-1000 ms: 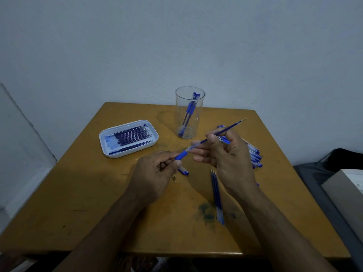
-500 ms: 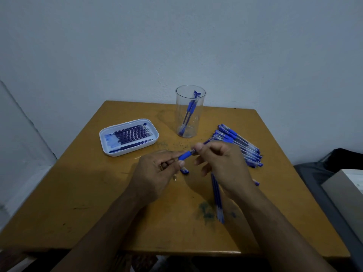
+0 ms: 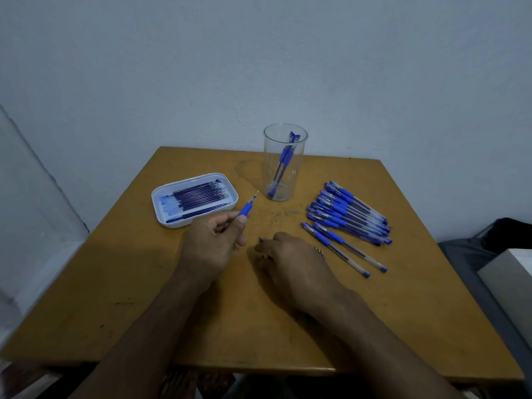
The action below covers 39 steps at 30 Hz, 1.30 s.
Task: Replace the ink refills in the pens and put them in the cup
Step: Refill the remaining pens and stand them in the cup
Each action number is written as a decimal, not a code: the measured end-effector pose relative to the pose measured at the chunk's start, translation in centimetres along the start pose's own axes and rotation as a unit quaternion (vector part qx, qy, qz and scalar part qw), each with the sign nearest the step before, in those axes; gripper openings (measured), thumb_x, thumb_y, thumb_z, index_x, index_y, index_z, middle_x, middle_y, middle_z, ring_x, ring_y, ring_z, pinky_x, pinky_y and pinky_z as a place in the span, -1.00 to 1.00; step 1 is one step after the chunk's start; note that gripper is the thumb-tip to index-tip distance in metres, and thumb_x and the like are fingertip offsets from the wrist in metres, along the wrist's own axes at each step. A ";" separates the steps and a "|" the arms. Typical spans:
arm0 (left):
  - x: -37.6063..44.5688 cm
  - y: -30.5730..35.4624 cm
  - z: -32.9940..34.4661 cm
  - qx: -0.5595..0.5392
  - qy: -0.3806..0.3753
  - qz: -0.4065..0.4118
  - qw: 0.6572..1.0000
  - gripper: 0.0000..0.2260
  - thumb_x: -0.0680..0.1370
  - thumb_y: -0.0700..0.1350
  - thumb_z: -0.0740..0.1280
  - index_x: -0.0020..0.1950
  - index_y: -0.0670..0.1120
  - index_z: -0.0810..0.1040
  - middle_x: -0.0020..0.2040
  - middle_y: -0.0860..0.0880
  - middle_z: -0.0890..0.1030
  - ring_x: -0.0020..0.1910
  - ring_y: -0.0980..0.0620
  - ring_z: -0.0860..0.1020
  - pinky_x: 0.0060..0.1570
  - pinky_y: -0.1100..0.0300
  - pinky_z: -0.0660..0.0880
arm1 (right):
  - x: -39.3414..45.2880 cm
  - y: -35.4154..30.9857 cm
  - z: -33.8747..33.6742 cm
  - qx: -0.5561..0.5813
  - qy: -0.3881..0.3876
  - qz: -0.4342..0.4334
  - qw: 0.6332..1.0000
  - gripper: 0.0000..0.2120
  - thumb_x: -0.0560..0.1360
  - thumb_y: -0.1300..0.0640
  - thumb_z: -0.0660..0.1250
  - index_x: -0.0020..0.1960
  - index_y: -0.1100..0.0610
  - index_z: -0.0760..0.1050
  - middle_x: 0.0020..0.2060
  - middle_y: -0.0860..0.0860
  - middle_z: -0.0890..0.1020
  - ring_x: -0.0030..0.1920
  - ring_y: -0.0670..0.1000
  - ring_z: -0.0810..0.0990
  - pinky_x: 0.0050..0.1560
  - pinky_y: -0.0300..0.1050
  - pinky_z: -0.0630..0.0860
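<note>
One pen (image 3: 247, 209) pinched tip-up in left hand (image 3: 213, 243) near tray (image 3: 161, 217), right hand (image 3: 290, 254) curled low on table, grip unclear; cup (image 3: 285, 162) far centre, so steady pen, fit cap squarely

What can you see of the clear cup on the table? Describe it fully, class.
The clear cup is a tall, straight-sided tumbler, seemingly transparent plastic, standing upright near the far edge of the wooden table. Its mouth is open. Inside, blue-gripped pens lean against its wall, caps at the rim. Neither hand touches it.
</note>
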<state>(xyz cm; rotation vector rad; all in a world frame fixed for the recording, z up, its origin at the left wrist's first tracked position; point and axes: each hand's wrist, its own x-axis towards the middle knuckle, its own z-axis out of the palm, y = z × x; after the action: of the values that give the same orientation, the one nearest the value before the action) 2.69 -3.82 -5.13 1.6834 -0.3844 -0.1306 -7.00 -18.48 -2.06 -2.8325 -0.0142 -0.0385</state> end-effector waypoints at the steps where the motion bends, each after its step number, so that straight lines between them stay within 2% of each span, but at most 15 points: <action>1: -0.1 0.0 -0.1 0.004 -0.008 0.003 1.000 -0.77 0.63 -0.03 0.35 0.23 -0.06 0.66 -0.31 -0.04 0.65 -0.42 0.19 0.49 -0.34 0.27 0.41 | 0.1 -0.1 0.2 -0.003 -0.002 -0.001 1.000 -0.73 0.64 0.10 0.28 0.33 -0.01 0.51 0.08 -0.03 0.50 -0.01 -0.03 0.51 0.02 -0.04 0.59; 5: -0.4 0.2 -0.5 0.033 -0.042 0.024 0.998 -0.80 0.62 -0.04 0.36 0.21 -0.05 0.66 -0.31 -0.04 0.65 -0.40 0.16 0.50 -0.32 0.20 0.43 | 0.2 -0.1 0.2 0.004 -0.001 0.005 1.000 -0.81 0.63 0.13 0.30 0.23 0.01 0.54 0.06 -0.05 0.51 -0.03 -0.07 0.51 0.03 -0.11 0.58; 8: -0.6 0.5 -0.7 0.045 -0.062 0.034 0.996 -0.87 0.60 -0.04 0.39 0.13 0.05 0.66 -0.30 -0.04 0.67 -0.39 0.15 0.51 -0.32 0.19 0.44 | 0.1 0.7 -0.9 0.138 0.089 0.060 0.985 -0.89 0.64 0.14 0.29 0.08 -0.03 0.56 -0.06 -0.13 0.62 -0.10 -0.14 0.58 -0.11 -0.28 0.54; 11: -0.8 0.5 -0.7 0.053 -0.092 0.030 0.994 -0.86 0.59 -0.02 0.40 0.13 0.08 0.65 -0.28 -0.04 0.67 -0.36 0.16 0.53 -0.32 0.21 0.44 | -0.1 1.9 -2.8 0.356 0.194 0.123 0.906 -0.92 0.63 0.18 0.33 0.00 0.03 0.57 -0.17 -0.06 0.71 -0.37 -0.08 0.61 -0.42 -0.25 0.48; 13: -1.0 0.5 -0.5 0.062 -0.108 0.036 0.992 -0.84 0.58 -0.02 0.41 0.15 0.07 0.66 -0.28 -0.03 0.66 -0.33 0.14 0.55 -0.30 0.23 0.46 | -0.4 2.2 -3.9 0.450 0.198 0.125 0.862 -0.93 0.63 0.22 0.33 0.04 0.09 0.58 -0.16 -0.01 0.74 -0.43 0.01 0.57 -0.54 -0.19 0.41; 15: -1.1 0.6 -0.3 0.073 -0.121 0.052 0.989 -0.82 0.59 -0.05 0.41 0.18 0.01 0.68 -0.27 -0.04 0.66 -0.31 0.16 0.58 -0.28 0.26 0.48 | -0.6 2.3 -4.3 0.477 0.189 0.111 0.851 -0.92 0.63 0.24 0.32 0.06 0.14 0.59 -0.15 0.02 0.74 -0.43 0.02 0.54 -0.57 -0.18 0.38; 19: -1.2 0.8 -0.1 0.083 -0.131 0.063 0.986 -0.79 0.59 -0.06 0.40 0.21 -0.03 0.67 -0.26 -0.01 0.65 -0.30 0.18 0.58 -0.28 0.28 0.48 | -0.7 2.4 -3.9 0.460 0.178 0.102 0.864 -0.90 0.62 0.25 0.33 0.06 0.12 0.60 -0.14 0.02 0.74 -0.41 0.03 0.56 -0.56 -0.19 0.38; 23: -1.3 0.8 -0.1 0.082 -0.147 0.087 0.982 -0.77 0.59 -0.06 0.40 0.22 -0.05 0.68 -0.24 -0.02 0.66 -0.24 0.03 0.63 -0.18 0.00 0.61 | -0.8 2.6 -3.6 0.430 0.177 0.097 0.880 -0.90 0.62 0.23 0.34 0.04 0.09 0.61 -0.17 0.00 0.73 -0.43 -0.02 0.56 -0.50 -0.31 0.39; 27: -1.4 0.8 0.1 0.088 -0.155 0.092 0.980 -0.77 0.58 -0.05 0.41 0.23 -0.03 0.68 -0.24 -0.01 0.67 -0.22 -0.12 0.62 -0.14 -0.18 0.60 | -0.9 2.9 -3.7 0.400 0.153 0.081 0.900 -0.92 0.60 0.21 0.36 0.03 0.09 0.63 -0.20 0.00 0.72 -0.43 -0.03 0.55 -0.47 -0.34 0.39; 31: -1.6 0.9 0.2 0.088 -0.161 0.105 0.977 -0.81 0.59 -0.09 0.41 0.19 0.02 0.69 -0.25 -0.02 0.66 -0.25 -0.17 0.57 -0.22 -0.11 0.54 | -1.0 3.0 -3.7 0.375 0.126 0.075 0.915 -0.93 0.61 0.15 0.36 -0.01 0.09 0.62 -0.22 0.00 0.71 -0.44 -0.03 0.53 -0.44 -0.28 0.44; 34: -1.6 1.0 0.2 0.088 -0.157 0.104 0.978 -0.82 0.58 -0.10 0.42 0.15 0.08 0.68 -0.24 -0.02 0.65 -0.26 -0.13 0.55 -0.26 0.03 0.52 | -0.9 3.1 -3.7 0.341 0.126 0.088 0.927 -0.69 0.61 -0.07 0.31 -0.16 0.11 0.63 -0.33 0.03 0.69 -0.48 -0.08 0.50 -0.44 -0.25 0.42; 36: -1.6 1.0 0.2 0.089 -0.156 0.107 0.978 -0.82 0.57 -0.09 0.42 0.16 0.09 0.68 -0.24 -0.02 0.65 -0.26 -0.13 0.54 -0.27 0.03 0.50 | -0.9 3.2 -3.6 0.310 0.133 0.096 0.936 -0.56 0.56 -0.22 0.25 -0.22 0.10 0.63 -0.37 0.03 0.68 -0.49 -0.13 0.51 -0.43 -0.28 0.42; 37: -1.6 1.0 0.2 0.088 -0.157 0.108 0.978 -0.81 0.57 -0.08 0.42 0.17 0.08 0.68 -0.24 -0.03 0.65 -0.25 -0.14 0.54 -0.27 0.01 0.51 | -0.9 3.1 -3.7 0.320 0.135 0.095 0.933 -0.57 0.55 -0.23 0.26 -0.19 0.09 0.65 -0.35 0.02 0.69 -0.48 -0.14 0.51 -0.43 -0.26 0.42; 39: -1.5 1.0 0.2 0.087 -0.157 0.113 0.977 -0.80 0.58 -0.07 0.41 0.19 0.09 0.68 -0.23 -0.04 0.64 -0.24 -0.14 0.55 -0.24 -0.04 0.51 | -1.0 3.2 -3.9 0.386 0.120 0.083 0.911 -0.78 0.57 -0.07 0.36 -0.04 0.07 0.66 -0.28 0.00 0.69 -0.47 -0.11 0.50 -0.43 -0.21 0.45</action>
<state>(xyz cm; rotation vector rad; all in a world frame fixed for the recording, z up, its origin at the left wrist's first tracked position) 1.02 -3.59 -4.41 1.7802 -0.8416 -0.2009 -8.02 -22.77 0.66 -2.0090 0.2178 -0.2782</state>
